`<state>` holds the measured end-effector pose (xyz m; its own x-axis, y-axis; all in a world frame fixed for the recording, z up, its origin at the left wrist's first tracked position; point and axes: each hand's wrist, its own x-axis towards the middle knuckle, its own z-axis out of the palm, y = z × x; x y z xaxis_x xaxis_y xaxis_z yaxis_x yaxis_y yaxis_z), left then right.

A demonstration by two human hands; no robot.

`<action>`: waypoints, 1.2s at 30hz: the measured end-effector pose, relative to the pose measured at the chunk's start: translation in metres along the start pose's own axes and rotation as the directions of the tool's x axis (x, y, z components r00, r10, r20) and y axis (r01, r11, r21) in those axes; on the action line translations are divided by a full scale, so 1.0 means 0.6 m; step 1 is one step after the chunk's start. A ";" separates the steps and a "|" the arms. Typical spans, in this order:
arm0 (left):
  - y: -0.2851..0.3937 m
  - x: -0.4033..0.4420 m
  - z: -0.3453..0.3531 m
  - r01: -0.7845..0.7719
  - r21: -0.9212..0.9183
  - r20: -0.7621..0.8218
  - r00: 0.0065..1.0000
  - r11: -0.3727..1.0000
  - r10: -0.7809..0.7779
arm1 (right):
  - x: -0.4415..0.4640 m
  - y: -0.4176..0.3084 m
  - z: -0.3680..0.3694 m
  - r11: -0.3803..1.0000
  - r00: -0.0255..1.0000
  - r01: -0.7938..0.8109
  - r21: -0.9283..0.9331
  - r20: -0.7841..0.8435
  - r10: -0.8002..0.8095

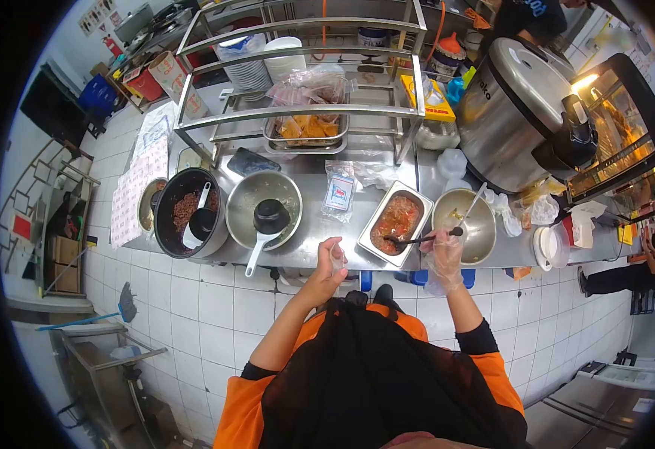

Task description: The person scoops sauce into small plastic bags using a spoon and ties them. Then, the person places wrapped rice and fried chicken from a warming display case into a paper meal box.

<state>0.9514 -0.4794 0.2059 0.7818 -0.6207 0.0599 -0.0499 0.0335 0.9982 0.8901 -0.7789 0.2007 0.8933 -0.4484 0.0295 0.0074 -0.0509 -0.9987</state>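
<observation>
My right hand (444, 258), in a clear plastic glove, grips the handle of a black spoon (415, 241). The spoon's head rests in chunky red sauce (400, 221) inside a rectangular steel pan (366, 238). Just right of the pan, partly behind that hand, is a steel bowl (480, 238) with a long metal utensil (476, 199) leaning in it. My left hand (329, 268) hovers at the counter's front edge, fingers loosely curved and apart from the thumb, with no object visible in it. Beyond it lies a small blue-and-white packet (339, 192) in clear plastic.
Left on the counter are a steel bowl (291, 188) with a black-and-white ladle (270, 218) and a dark pot (160, 224) of minced food. A metal rack (305, 114) stands behind. A large steel cooker (510, 112) is at right. Other people are at the upper and far right.
</observation>
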 end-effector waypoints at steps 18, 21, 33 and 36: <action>0.028 -0.020 -0.035 -0.025 0.244 -0.042 0.998 0.970 0.037 | -0.069 -0.017 0.035 0.802 0.849 0.525 -0.287 0.105 -0.518; 0.019 -0.023 -0.038 -0.015 0.224 -0.069 0.997 0.975 0.031 | -0.080 -0.003 0.031 0.896 0.915 0.403 -0.184 0.055 -0.400; 0.024 -0.010 -0.032 -0.001 0.070 -0.064 0.998 0.998 0.006 | -0.016 0.024 0.017 0.961 0.927 -0.032 0.273 -0.351 0.130; 0.026 -0.017 -0.040 0.028 0.032 -0.038 0.999 0.999 -0.027 | -0.009 0.032 0.012 0.974 0.924 -0.028 0.225 -0.367 0.111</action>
<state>0.9577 -0.4540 0.2210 0.8061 -0.5909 0.0332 -0.0480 -0.0094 0.9988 0.8886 -0.7708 0.1807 0.6609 -0.7473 -0.0686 0.0837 0.1642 -0.9829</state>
